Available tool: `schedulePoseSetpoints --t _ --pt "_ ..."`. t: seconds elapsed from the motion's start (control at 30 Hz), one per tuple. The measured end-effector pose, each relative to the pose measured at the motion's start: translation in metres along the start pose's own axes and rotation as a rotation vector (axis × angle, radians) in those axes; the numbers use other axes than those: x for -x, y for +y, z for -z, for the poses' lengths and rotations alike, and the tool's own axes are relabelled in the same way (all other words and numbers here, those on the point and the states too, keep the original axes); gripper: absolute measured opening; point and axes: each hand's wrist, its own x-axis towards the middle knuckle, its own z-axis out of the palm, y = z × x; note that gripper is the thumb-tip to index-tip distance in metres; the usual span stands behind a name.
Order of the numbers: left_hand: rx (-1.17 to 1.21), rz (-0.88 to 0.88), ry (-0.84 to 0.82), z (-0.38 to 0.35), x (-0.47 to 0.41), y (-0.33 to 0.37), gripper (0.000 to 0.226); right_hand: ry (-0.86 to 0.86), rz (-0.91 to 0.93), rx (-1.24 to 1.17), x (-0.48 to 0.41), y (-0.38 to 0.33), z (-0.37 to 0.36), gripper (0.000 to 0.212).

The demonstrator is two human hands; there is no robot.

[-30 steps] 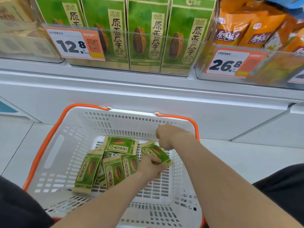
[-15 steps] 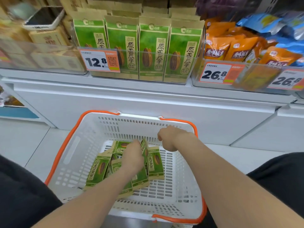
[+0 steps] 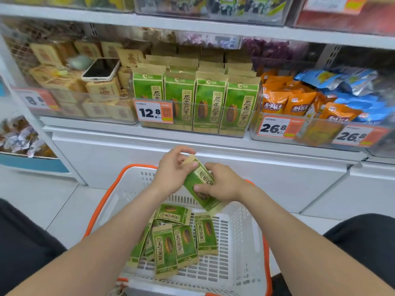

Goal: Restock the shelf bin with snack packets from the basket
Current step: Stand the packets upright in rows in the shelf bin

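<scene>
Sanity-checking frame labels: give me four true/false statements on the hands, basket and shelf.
1. The left hand and the right hand both grip a green packet above the basket. True.
2. The basket holds nothing. False: several loose packets lie in it.
3. A phone lies on the brown boxes left of the shelf bin. True.
4. The shelf bin's price tag reads 26.8. False: it reads 12.8.
</scene>
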Motion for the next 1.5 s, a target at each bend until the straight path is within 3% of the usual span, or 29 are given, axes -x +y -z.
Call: schedulePoseSetpoints --t 0.1,0.2,0.3,0.47,0.6,0.8,0.9,1.03,1.1,1.23,1.33,1.5 --pt "0.116 0.075 0.261 0.001 -0.009 0.026 0.022 0.196 0.012 -0.253 0.0 -0.019 0.019 0.026" --pt "0.145 0.164 0.179 -0.004 -0.013 0.05 0.044 0.493 0.056 -0.381 0.006 -0.039 0.034 0.024" --pt "-0.02 0.022 0.168 -0.016 -0.013 0.079 0.072 0.687 0.106 -0.454 0.011 -0.056 0.044 0.025" --pt "-0.232 -0.263 0.389 -0.022 -0.03 0.117 0.069 0.905 0.186 -0.428 0.015 -0.083 0.063 0.03" --pt "-0.293 -0.428 0.432 -0.006 -0.051 0.141 0.057 0.885 0.247 -0.438 0.016 -0.104 0.091 0.043" --pt "-0.524 -0.536 0.372 0.024 -0.077 0.169 0.046 0.826 0.306 -0.419 0.02 -0.112 0.148 0.085" --pt "-0.604 -0.565 0.32 0.039 -0.09 0.179 0.045 0.86 0.313 -0.291 0.01 -0.114 0.162 0.072" --pt "-0.772 -0.508 0.208 0.055 -0.108 0.184 0.014 0.905 0.347 -0.138 -0.01 -0.115 0.171 0.059" --pt "-0.951 -0.417 0.115 0.058 -0.11 0.181 0.036 0.818 0.359 -0.074 -0.016 -0.114 0.177 0.055" --pt "-1.181 -0.428 0.087 0.058 -0.113 0.163 0.046 0.722 0.394 0.037 -0.028 -0.111 0.182 0.053" --pt "-1.197 -0.426 0.115 0.059 -0.12 0.16 0.05 0.611 0.295 0.198 -0.033 -0.106 0.187 0.052" --pt "-1.178 -0.346 0.164 0.057 -0.125 0.159 0.056 0.6 0.102 0.423 -0.033 -0.104 0.196 0.046"
